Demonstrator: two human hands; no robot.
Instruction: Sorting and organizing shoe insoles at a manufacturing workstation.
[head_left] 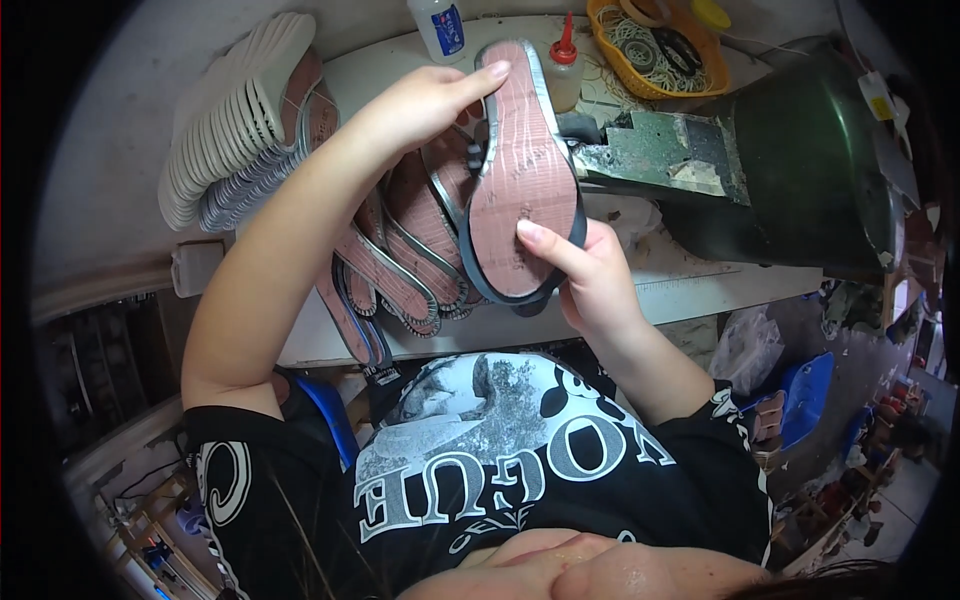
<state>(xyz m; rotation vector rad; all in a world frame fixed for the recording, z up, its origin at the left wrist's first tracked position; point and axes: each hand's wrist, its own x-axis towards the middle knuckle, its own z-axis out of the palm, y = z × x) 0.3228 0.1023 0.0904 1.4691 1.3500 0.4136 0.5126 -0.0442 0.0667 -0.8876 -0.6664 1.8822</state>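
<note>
In both hands I hold up a shoe insole (522, 175) with its pinkish-brown face toward me and a dark edge wrapped around it. My left hand (440, 100) grips the narrow upper end, the thumb lying on the face. At the broad lower end, my right hand (595, 275) clasps the side with its thumb pressed on the face; its other fingers are mostly hidden behind. Just left of it, several similar pinkish insoles (400, 260) with silvery edges lie overlapping on the white table (680, 295).
Stacked pale soles (235, 125) stand at the far left. Behind the held insole are a white bottle (437, 28), a red-tipped squeeze bottle (564, 75) and a yellow basket (655, 75) of rings and bands. A dark green machine (800, 150) reaches in from the right.
</note>
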